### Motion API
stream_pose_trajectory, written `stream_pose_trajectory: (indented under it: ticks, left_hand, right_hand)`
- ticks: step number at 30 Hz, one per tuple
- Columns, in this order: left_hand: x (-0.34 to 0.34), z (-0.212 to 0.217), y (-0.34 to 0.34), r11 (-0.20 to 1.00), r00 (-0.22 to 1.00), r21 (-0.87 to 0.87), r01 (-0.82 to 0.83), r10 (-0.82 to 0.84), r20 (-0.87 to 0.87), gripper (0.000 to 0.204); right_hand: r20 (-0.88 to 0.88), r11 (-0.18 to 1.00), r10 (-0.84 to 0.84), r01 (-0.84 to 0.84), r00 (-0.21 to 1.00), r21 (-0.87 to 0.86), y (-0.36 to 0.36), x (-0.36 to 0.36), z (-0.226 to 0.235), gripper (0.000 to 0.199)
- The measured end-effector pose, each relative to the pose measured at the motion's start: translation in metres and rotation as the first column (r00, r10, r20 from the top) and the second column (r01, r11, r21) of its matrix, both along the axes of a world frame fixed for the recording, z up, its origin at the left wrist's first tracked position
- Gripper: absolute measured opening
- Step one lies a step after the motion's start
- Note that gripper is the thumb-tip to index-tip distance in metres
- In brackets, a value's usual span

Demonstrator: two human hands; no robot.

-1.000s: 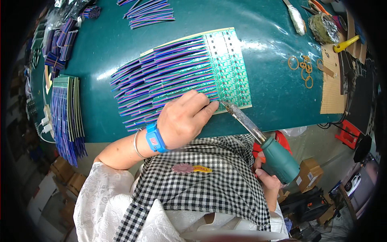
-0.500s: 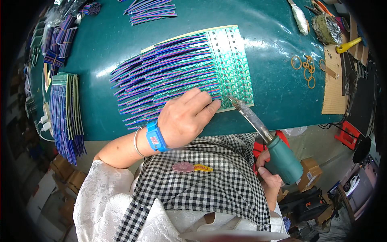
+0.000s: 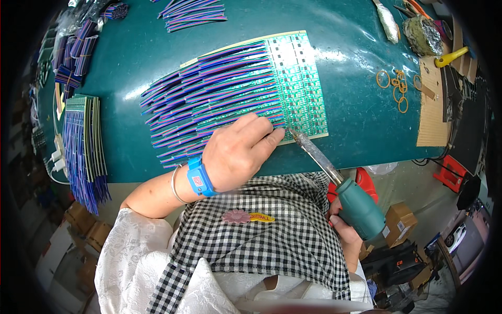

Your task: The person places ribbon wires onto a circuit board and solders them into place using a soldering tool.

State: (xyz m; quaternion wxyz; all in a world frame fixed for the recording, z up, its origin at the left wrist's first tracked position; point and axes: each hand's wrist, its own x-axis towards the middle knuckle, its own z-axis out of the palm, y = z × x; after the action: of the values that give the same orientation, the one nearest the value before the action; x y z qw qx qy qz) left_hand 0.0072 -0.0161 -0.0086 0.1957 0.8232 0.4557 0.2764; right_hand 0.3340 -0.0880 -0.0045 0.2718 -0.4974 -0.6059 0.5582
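A green circuit board panel (image 3: 300, 78) lies on the green mat, with rows of blue, red and green ribbon wires (image 3: 209, 99) running left from it. My left hand (image 3: 240, 152), a blue strap on its wrist, presses its fingers together at the near end of a wire, by the board's near edge. What the fingertips pinch is mostly hidden, but a wire end shows beside them. In my right hand (image 3: 346, 233) is a soldering iron (image 3: 361, 206) with a green handle. Its tip touches or hovers just above the board, close to my left fingertips.
More wired boards (image 3: 83, 136) stack at the left edge of the table. Bundled wires (image 3: 78, 55) lie beyond them, and loose wires (image 3: 196, 13) at the far side. Rubber bands (image 3: 400, 89), a cardboard sheet (image 3: 433, 115) and a yellow-handled tool (image 3: 451, 56) are on the right.
The soldering iron has shifted left, bringing its tip nearer my left fingertips. My left hand has moved only slightly, its fingers still pressed together.
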Motion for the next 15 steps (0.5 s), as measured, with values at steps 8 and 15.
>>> stream_pose_trajectory:
  ticks: [8, 15]
  left_hand:
    - [0.0, -0.002, 0.0, 0.997, 0.999, 0.074, 0.015, -0.012, -0.035, 0.031]
    - [0.0, -0.001, 0.0, 0.997, 0.998, 0.068, 0.026, -0.023, -0.052, 0.032]
  right_hand:
    - [-0.164, 0.969, -0.21, 0.183, 0.964, -0.163, 0.0, -0.007, 0.012, 0.018]
    - [-0.143, 0.962, -0.251, 0.23, 0.957, -0.148, -0.005, -0.006, 0.006, 0.021]
